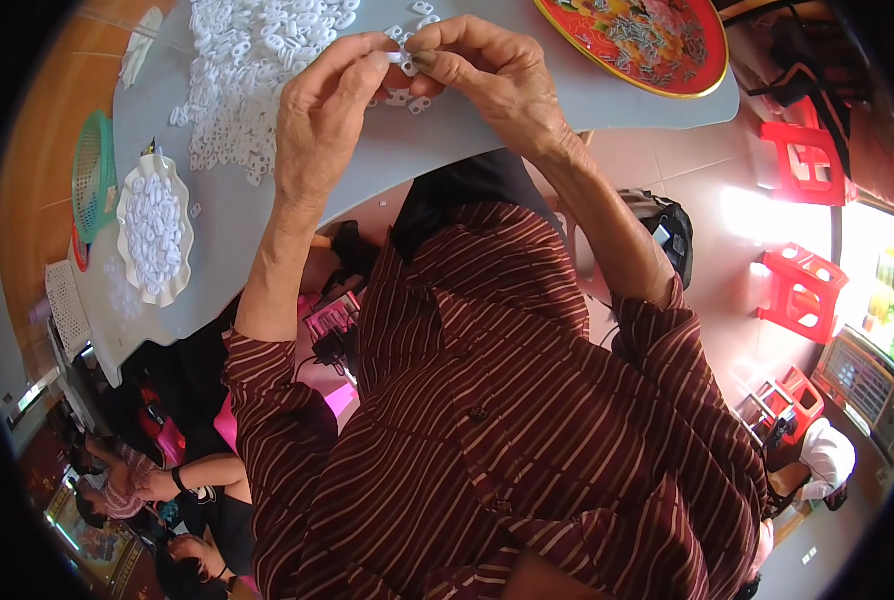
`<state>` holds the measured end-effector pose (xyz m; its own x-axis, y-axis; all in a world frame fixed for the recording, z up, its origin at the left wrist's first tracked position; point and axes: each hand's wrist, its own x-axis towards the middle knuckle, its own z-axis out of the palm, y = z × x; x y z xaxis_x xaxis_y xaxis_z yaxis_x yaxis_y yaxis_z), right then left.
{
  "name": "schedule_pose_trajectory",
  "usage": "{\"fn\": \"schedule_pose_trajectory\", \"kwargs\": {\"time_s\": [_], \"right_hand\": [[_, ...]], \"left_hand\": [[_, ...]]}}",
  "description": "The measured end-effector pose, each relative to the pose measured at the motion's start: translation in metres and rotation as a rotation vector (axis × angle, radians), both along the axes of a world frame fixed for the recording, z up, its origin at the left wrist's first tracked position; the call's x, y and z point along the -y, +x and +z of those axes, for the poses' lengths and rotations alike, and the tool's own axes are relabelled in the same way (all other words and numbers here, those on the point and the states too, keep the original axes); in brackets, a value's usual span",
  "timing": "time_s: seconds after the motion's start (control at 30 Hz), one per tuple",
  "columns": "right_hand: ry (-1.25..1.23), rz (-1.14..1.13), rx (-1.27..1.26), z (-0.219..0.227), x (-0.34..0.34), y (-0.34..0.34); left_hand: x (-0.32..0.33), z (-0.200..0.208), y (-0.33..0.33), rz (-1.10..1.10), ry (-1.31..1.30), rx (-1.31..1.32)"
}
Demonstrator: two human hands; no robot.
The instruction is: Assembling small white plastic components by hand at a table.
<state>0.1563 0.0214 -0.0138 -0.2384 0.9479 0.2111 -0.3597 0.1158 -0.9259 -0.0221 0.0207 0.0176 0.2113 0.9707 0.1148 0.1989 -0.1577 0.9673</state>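
Note:
Over the near edge of the grey table, my left hand and my right hand meet, fingertips almost touching. Between thumb and fingers, the left hand pinches a small white plastic piece. The right thumb and forefinger close on the same spot, on a small white piece with a hole; whether the two are joined I cannot tell. Several similar loose pieces lie just below and beyond the fingers. A large heap of white plastic pieces spreads to the left of my left hand.
At the right stands a red round tray with small metal parts. A white wavy-rimmed dish of white pieces sits left, near a green basket. Red stools are at the right; other people sit lower left.

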Motion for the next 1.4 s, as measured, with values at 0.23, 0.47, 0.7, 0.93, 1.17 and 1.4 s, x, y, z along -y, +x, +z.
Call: {"fn": "schedule_pose_trajectory", "kwargs": {"time_s": [0.23,0.47,0.7,0.93,1.17,1.4], "right_hand": [[0.030,-0.002,-0.023,0.000,0.000,0.000],[0.061,-0.062,0.045,0.000,0.001,0.000],[0.047,-0.082,0.060,-0.001,0.001,-0.001],[0.049,-0.114,0.073,0.000,0.003,-0.001],[0.062,-0.081,-0.024,-0.006,-0.001,-0.002],[0.055,-0.104,0.070,0.001,0.001,-0.001]], "left_hand": [[0.001,-0.007,0.000,0.015,0.033,0.054],[-0.005,-0.002,0.000,-0.022,-0.047,0.107],[-0.007,0.005,0.003,-0.007,0.044,-0.037],[-0.006,0.016,0.008,-0.107,0.198,-0.245],[-0.009,0.011,0.012,-0.070,0.271,-0.156],[0.001,-0.005,0.018,-0.008,0.208,-0.205]]}}
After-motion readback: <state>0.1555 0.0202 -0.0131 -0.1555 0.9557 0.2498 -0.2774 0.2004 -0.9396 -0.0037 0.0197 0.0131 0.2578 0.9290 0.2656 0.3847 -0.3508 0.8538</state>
